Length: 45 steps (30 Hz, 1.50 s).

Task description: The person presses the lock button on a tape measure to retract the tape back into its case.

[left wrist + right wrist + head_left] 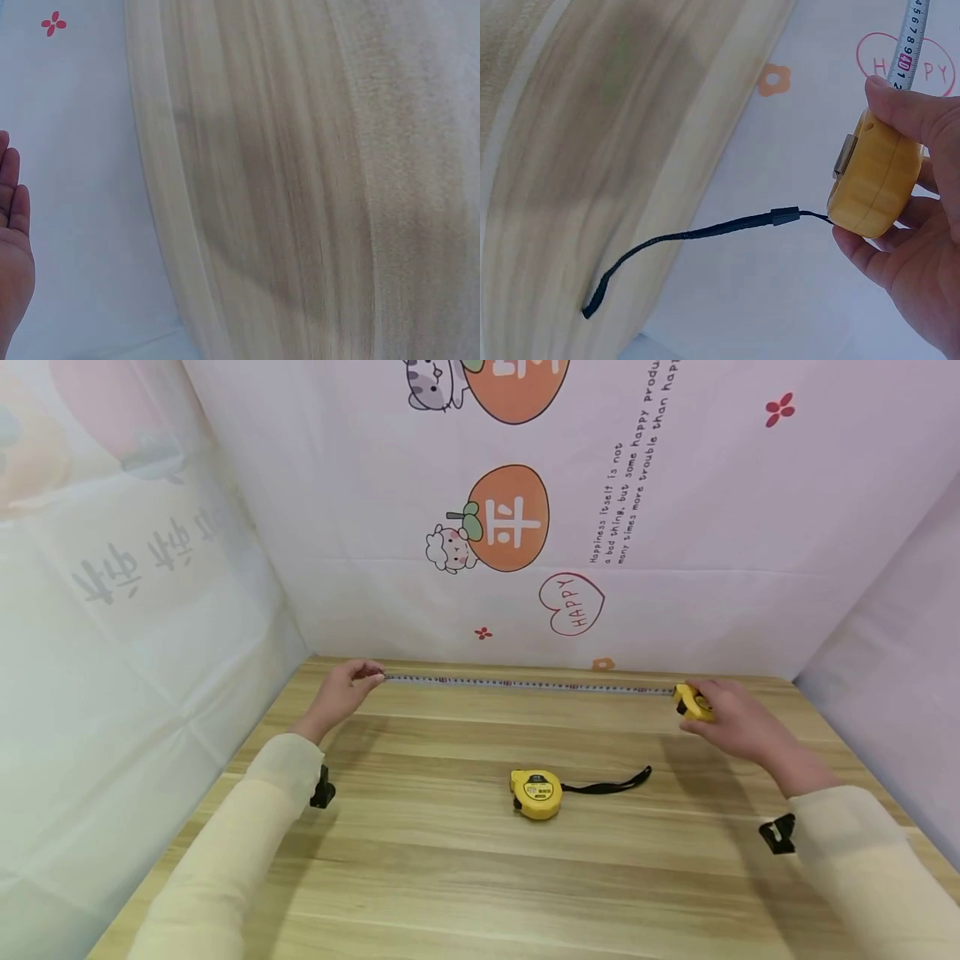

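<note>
My right hand point(738, 720) grips a yellow tape measure point(693, 702) by its case near the table's back right. From it the blade point(540, 685) runs out straight to the left, marked with black and red numbers. At the far end of the blade, the fingertips of my left hand point(341, 695) pinch its tip. In the right wrist view the case point(877, 176) sits between thumb and fingers, and its black wrist strap point(705, 229) dangles. Only the edge of the left hand point(15, 247) shows in the left wrist view.
A second yellow tape measure point(537, 794) lies on the wooden table point(420, 868), mid-table, its black strap point(609, 787) stretched to the right. White printed cloth point(360, 527) hangs behind the table and along both sides. Each wrist carries a small black camera mount point(322, 789).
</note>
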Motion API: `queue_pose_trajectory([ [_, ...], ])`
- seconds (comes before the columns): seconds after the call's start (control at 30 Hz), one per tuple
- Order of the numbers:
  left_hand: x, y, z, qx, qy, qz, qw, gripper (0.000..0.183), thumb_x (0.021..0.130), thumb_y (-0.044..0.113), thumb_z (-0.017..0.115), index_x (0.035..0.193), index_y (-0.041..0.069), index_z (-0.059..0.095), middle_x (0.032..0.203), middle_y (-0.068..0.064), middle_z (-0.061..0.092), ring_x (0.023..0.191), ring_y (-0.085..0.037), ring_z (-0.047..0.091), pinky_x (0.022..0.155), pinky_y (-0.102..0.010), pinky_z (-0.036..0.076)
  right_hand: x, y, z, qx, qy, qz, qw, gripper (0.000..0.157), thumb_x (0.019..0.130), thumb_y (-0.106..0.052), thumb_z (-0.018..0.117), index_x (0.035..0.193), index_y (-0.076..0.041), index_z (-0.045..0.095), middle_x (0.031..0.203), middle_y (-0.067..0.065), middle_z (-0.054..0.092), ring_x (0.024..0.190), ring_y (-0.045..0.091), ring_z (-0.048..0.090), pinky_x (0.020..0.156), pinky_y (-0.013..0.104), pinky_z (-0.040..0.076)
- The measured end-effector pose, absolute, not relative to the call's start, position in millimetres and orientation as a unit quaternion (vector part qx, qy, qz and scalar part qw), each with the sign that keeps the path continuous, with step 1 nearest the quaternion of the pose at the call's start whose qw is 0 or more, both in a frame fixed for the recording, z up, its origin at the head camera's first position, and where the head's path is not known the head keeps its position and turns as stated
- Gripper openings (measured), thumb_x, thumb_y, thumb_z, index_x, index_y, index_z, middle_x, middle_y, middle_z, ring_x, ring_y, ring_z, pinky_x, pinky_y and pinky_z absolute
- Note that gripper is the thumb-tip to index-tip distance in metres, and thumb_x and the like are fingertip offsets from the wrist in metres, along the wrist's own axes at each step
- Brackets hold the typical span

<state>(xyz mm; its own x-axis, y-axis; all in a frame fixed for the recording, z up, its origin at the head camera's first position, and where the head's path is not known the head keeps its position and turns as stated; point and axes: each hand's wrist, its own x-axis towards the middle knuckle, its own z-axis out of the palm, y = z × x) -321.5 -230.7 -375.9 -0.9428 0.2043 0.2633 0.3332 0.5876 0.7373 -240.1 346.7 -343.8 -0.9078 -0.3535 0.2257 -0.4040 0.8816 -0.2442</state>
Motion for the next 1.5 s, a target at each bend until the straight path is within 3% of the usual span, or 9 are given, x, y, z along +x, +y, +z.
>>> queue_pose_trajectory([
  [0.4, -317.6, -235.0, -370.8, -0.152, -0.878, -0.447, 0.086, 0.03, 0.1, 0.023, 0.056, 0.12, 0.001, 0.063, 0.111, -0.013, 0.064, 0.112, -0.031, 0.055, 0.094, -0.05, 0.044, -229.0, 344.7, -327.9, 0.193, -0.963, 0.148, 0.111, 0.066, 0.084, -0.016, 0.078, 0.134, 0.013, 0.045, 0.122, 0.033, 0.053, 0.098, 0.04, 0.053, 0.076, 0.053, 0.044],
  [0.67, -315.3, -235.8, -366.4, -0.145, -0.868, -0.467, 0.083, 0.03, 0.1, 0.025, 0.057, 0.118, 0.002, 0.064, 0.112, -0.015, 0.063, 0.106, -0.029, 0.057, 0.089, -0.045, 0.046, -225.3, 343.6, -321.8, 0.215, -0.954, 0.166, 0.127, 0.06, 0.08, -0.012, 0.081, 0.132, 0.002, 0.053, 0.129, 0.027, 0.054, 0.115, 0.047, 0.048, 0.09, 0.062, 0.039],
  [0.9, -312.9, -237.0, -364.5, -0.144, -0.867, -0.469, 0.084, 0.031, 0.101, 0.025, 0.056, 0.119, 0.002, 0.063, 0.112, -0.016, 0.063, 0.105, -0.031, 0.057, 0.086, -0.039, 0.046, -221.9, 345.6, -322.0, 0.24, -0.943, 0.16, 0.165, 0.039, 0.077, -0.01, 0.083, 0.111, -0.009, 0.066, 0.115, 0.021, 0.06, 0.102, 0.041, 0.054, 0.076, 0.055, 0.044],
  [1.0, -312.5, -237.9, -363.5, -0.147, -0.865, -0.472, 0.086, 0.03, 0.1, 0.024, 0.056, 0.118, 0.001, 0.064, 0.111, -0.016, 0.064, 0.104, -0.032, 0.058, 0.085, -0.038, 0.046, -221.9, 345.9, -321.1, 0.248, -0.942, 0.154, 0.167, 0.033, 0.077, -0.009, 0.083, 0.106, -0.011, 0.068, 0.112, 0.019, 0.061, 0.101, 0.041, 0.055, 0.077, 0.056, 0.044],
  [1.5, -309.9, -236.8, -358.8, -0.15, -0.862, -0.478, 0.077, 0.03, 0.1, 0.024, 0.057, 0.117, 0.0, 0.063, 0.113, -0.018, 0.063, 0.106, -0.034, 0.056, 0.088, -0.042, 0.043, -219.3, 342.1, -316.1, 0.265, -0.944, 0.109, 0.166, 0.032, 0.073, -0.008, 0.085, 0.099, -0.011, 0.067, 0.106, 0.019, 0.064, 0.096, 0.042, 0.058, 0.078, 0.057, 0.043],
])
